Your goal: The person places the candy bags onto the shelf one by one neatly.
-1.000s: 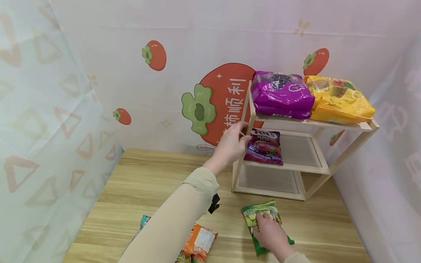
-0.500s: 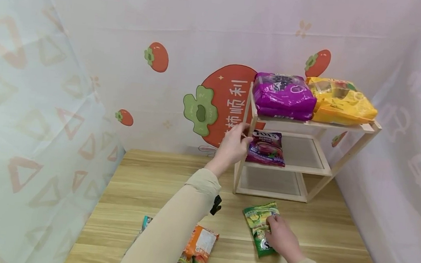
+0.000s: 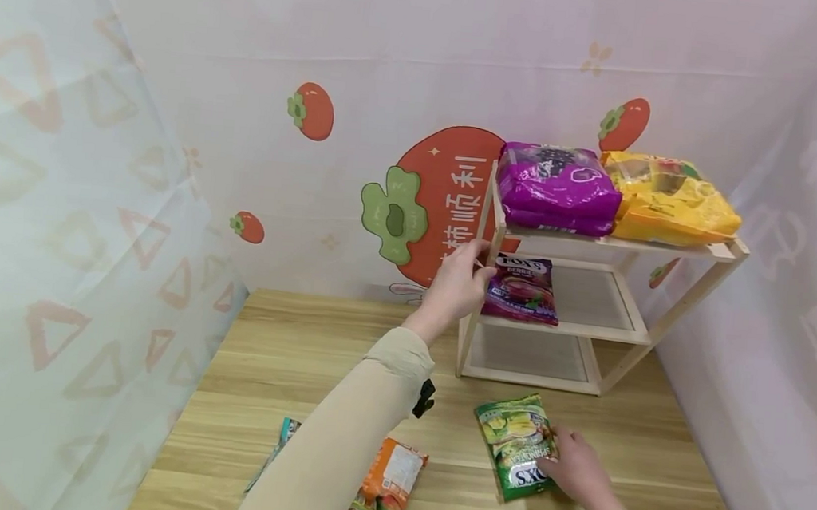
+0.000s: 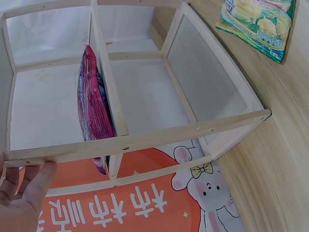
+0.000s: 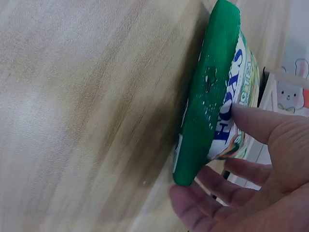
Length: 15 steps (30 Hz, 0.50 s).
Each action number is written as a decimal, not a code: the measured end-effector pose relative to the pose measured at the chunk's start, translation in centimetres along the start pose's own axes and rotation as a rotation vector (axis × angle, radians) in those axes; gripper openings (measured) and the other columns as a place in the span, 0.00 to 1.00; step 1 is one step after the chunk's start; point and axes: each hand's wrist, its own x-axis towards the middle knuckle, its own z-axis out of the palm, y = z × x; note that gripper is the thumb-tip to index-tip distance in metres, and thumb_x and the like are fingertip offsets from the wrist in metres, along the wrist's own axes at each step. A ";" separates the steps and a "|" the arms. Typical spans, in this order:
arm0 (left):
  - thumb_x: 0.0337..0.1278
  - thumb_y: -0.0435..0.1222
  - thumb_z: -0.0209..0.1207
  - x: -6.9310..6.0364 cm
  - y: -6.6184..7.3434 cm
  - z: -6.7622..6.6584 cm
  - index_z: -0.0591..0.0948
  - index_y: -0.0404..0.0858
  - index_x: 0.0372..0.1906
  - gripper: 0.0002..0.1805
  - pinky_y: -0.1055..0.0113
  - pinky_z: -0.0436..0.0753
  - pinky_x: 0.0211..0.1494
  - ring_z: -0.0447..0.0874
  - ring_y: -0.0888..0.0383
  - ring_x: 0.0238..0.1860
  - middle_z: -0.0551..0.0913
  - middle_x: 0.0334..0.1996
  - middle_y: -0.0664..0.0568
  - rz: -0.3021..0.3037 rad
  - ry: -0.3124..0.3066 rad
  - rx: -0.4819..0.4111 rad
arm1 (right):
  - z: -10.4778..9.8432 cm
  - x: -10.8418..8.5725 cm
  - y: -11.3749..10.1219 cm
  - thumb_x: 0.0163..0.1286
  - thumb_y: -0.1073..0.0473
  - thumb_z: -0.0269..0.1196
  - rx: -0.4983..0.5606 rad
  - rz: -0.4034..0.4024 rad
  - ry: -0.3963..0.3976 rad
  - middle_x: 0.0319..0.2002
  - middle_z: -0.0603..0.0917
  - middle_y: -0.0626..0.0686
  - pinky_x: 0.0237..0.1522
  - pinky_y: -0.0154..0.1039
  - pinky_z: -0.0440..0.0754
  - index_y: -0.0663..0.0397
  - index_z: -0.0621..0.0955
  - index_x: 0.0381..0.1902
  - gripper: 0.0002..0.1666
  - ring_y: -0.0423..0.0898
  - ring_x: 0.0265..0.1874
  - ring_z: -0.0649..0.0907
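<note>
Head view: your left hand (image 3: 458, 284) grips the rack (image 3: 590, 331); your right hand (image 3: 582, 470) pinches the green bag (image 3: 514, 443), likely light, slick: hold mid-side.

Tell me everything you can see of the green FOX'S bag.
The green FOX'S bag looks like glossy plastic film, plump, with a plain green end strip and no opening visible. Its front faces up, showing blue-and-white FOX'S lettering toward the person and yellow-green pictures beyond. It lies aslant on the wooden table, in front of the shelf. The right hand pinches its right edge, thumb on the front; whether that edge is lifted is unclear.
</note>
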 end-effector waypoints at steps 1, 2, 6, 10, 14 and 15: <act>0.77 0.37 0.54 0.0 0.0 0.0 0.74 0.42 0.65 0.17 0.62 0.82 0.51 0.81 0.57 0.48 0.80 0.50 0.52 0.000 0.000 -0.001 | -0.1 0.0 0.1 0.61 0.51 0.72 0.006 0.011 -0.014 0.54 0.76 0.81 0.54 0.70 0.78 0.79 0.71 0.63 0.43 0.77 0.51 0.79; 0.77 0.37 0.55 0.0 0.0 0.0 0.74 0.42 0.65 0.17 0.62 0.82 0.50 0.81 0.57 0.47 0.80 0.50 0.51 0.000 0.000 -0.003 | -0.1 0.0 0.3 0.62 0.50 0.72 0.017 0.019 -0.027 0.53 0.78 0.80 0.54 0.69 0.78 0.79 0.71 0.62 0.43 0.76 0.51 0.80; 0.76 0.36 0.55 0.0 0.1 0.0 0.74 0.41 0.65 0.17 0.62 0.82 0.50 0.81 0.56 0.46 0.80 0.49 0.51 0.001 0.004 -0.008 | -0.2 -0.1 0.9 0.63 0.46 0.72 0.064 0.052 -0.067 0.44 0.84 0.71 0.52 0.66 0.80 0.79 0.73 0.57 0.43 0.67 0.46 0.83; 0.76 0.36 0.55 -0.1 0.2 -0.1 0.74 0.42 0.65 0.17 0.63 0.82 0.50 0.81 0.57 0.47 0.80 0.49 0.51 -0.009 -0.001 0.002 | -0.2 -0.2 1.2 0.61 0.51 0.73 0.099 0.057 -0.086 0.39 0.85 0.62 0.47 0.60 0.82 0.77 0.75 0.54 0.38 0.58 0.40 0.83; 0.77 0.37 0.54 -0.2 0.3 -0.2 0.74 0.41 0.65 0.17 0.64 0.82 0.51 0.80 0.57 0.47 0.80 0.50 0.51 -0.012 -0.007 0.000 | -0.2 -0.1 1.2 0.58 0.55 0.73 0.135 0.079 -0.107 0.40 0.85 0.62 0.43 0.55 0.82 0.77 0.75 0.54 0.35 0.55 0.39 0.81; 0.77 0.37 0.54 -0.2 0.3 -0.2 0.74 0.41 0.65 0.18 0.64 0.82 0.51 0.80 0.57 0.47 0.80 0.50 0.51 -0.011 -0.005 -0.002 | -0.2 -0.1 1.2 0.58 0.55 0.73 0.145 0.090 -0.117 0.40 0.85 0.62 0.42 0.54 0.81 0.77 0.74 0.54 0.35 0.55 0.38 0.81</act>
